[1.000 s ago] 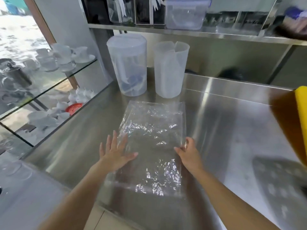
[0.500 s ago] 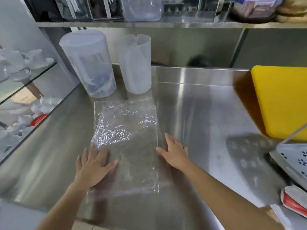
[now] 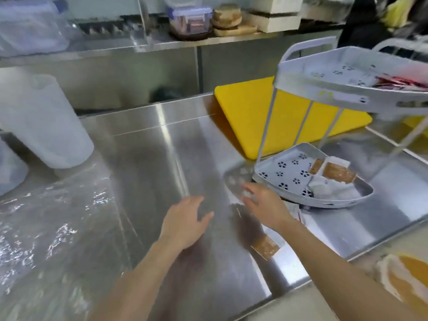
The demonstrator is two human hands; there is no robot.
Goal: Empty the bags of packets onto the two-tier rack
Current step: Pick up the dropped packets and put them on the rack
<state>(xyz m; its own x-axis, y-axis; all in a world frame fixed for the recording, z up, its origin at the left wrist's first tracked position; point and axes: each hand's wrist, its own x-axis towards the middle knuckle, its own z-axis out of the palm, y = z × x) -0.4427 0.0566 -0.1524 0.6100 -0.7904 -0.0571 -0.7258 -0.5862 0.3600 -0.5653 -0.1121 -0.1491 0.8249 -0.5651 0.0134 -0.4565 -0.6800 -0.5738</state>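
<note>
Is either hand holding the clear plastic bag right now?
No. The left hand and right hand are both open and empty, and the clear plastic bag lies flat on the counter apart from them.

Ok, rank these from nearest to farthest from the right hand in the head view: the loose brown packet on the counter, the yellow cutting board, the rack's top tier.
From the right hand:
1. Loose brown packet, on the counter just below the wrist.
2. Yellow cutting board, flat behind the rack, farther back.
3. Rack's top tier, raised up to the right, holding red packets.

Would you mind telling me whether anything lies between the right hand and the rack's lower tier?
Nothing visible does: only bare steel counter separates the right hand from the lower tier of the rack, whose near rim is unblocked.
</note>
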